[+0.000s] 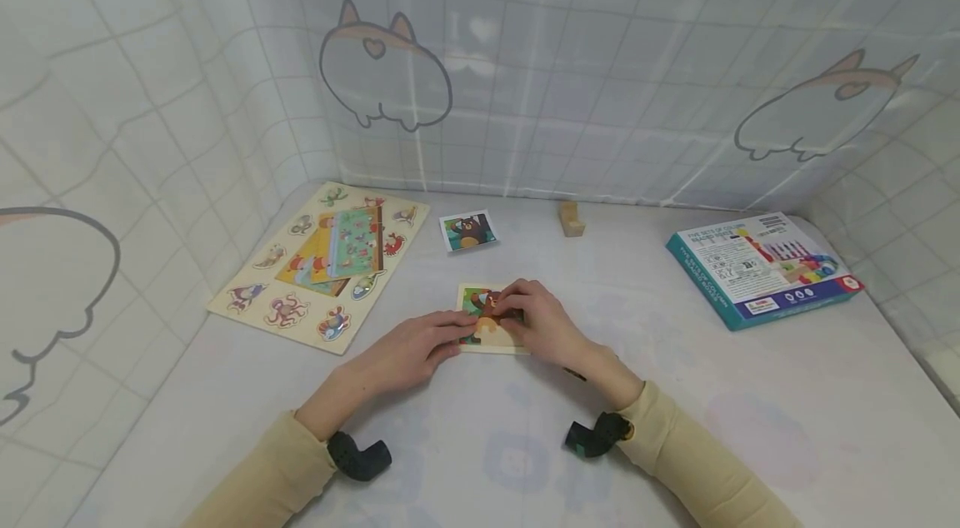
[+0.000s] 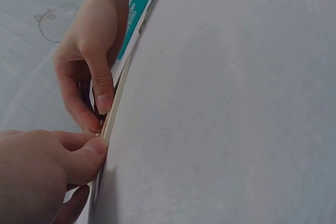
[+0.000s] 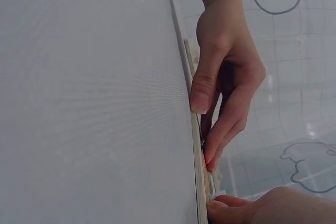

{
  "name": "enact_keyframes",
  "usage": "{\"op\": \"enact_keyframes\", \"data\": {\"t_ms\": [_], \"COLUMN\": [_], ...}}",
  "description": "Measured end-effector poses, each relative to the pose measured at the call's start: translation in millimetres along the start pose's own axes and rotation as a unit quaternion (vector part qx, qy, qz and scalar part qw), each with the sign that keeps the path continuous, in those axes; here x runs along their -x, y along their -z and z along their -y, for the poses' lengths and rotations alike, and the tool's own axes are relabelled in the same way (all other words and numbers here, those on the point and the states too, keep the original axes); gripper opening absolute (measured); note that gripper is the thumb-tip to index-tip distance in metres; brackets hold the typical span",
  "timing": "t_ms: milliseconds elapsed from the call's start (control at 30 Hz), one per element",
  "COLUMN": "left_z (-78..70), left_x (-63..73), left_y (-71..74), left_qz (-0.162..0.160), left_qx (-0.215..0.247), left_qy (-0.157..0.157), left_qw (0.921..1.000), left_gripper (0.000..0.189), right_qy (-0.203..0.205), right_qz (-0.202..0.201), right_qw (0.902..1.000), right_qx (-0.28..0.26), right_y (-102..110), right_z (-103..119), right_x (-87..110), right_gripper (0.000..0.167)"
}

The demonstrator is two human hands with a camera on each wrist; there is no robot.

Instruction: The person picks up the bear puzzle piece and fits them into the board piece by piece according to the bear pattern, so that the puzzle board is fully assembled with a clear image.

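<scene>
A small wooden picture puzzle (image 1: 491,349) with a brown bear (image 1: 489,301) and green background lies flat in the middle of the table. My left hand (image 1: 408,349) holds its left side, fingertips on top and thumb at the near edge, as the right wrist view shows of the left thumb (image 3: 200,103). Over the right part of the puzzle, my right hand (image 1: 551,324) pinches a puzzle piece low against the board with bent fingers. Much of that piece is hidden by the fingers. Side on, the left wrist view shows the right thumb (image 2: 104,103) close over the board.
Further back lie a bear picture card (image 1: 468,231) and a small wooden block (image 1: 572,219). On the left, a large wooden sea-animal board (image 1: 247,321) carries two colourful picture boards (image 1: 352,241). A teal boxed toy set (image 1: 765,268) stands at the right.
</scene>
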State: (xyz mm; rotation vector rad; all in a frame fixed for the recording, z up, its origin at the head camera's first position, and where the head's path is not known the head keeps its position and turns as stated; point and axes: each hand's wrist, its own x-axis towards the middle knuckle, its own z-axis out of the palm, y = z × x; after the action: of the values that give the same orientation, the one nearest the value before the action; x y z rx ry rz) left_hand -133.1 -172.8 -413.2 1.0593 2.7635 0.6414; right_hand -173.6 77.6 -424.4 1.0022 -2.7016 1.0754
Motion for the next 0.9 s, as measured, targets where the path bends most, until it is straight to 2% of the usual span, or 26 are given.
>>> {"op": "enact_keyframes", "data": {"t_ms": [300, 900], "left_z": [1.6, 2.0], "left_x": [-0.4, -0.7], "left_y": [-0.2, 1.2], "left_qz": [0.008, 0.018], "left_qx": [0.003, 0.028], "left_qy": [-0.002, 0.016], "left_qw": [1.0, 0.9993], "left_gripper": [0.042, 0.043], "right_qy": [0.0, 0.016], "right_qz": [0.008, 0.017], "right_qw": [1.0, 0.9997], "right_qx": [0.003, -0.005], "right_y": [3.2, 7.4], "right_z": [-1.3, -4.0], "right_x": [-1.1, -1.4], "right_gripper": [0.012, 0.012]}}
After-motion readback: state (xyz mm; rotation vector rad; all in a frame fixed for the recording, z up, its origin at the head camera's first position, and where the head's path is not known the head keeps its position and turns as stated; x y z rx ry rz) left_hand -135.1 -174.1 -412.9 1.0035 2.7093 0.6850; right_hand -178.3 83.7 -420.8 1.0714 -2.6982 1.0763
